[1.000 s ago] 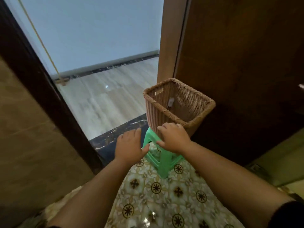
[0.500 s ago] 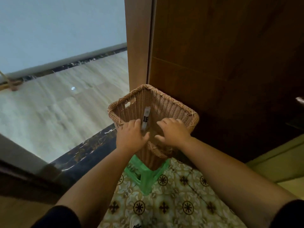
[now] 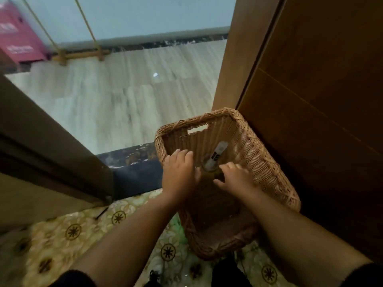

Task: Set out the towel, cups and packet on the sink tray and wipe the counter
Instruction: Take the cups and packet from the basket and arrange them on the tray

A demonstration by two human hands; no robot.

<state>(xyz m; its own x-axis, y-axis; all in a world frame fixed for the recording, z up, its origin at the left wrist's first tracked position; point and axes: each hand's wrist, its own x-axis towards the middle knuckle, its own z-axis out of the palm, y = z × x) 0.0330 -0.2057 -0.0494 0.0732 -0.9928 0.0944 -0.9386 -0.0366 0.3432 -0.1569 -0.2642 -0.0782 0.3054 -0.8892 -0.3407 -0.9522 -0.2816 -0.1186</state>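
A woven wicker basket [image 3: 260, 156] stands by the wooden door, and I look down into it. Against its far inner wall leans a slim white packet [image 3: 217, 153] with dark print. My left hand [image 3: 179, 172] reaches in over the basket's left rim, fingers spread and pointing down. My right hand [image 3: 234, 178] is inside the basket just below the packet, fingers apart, with the fingertips close to the packet's lower end. Neither hand holds anything that I can see. The basket's bottom is dark. No towel, cups, sink tray or counter are in view.
A green plastic stool [image 3: 177, 223] shows faintly under the basket. A dark wooden door [image 3: 321, 100] rises on the right, and a door frame [image 3: 51, 154] on the left. Patterned floor tiles [image 3: 72, 230] lie below. A pale floor [image 3: 124, 96] and a pink box [image 3: 18, 42] lie beyond.
My view has come closer and now looks down into the basket. Both hands have gone from the basket's near rim down inside it, toward the white packet.
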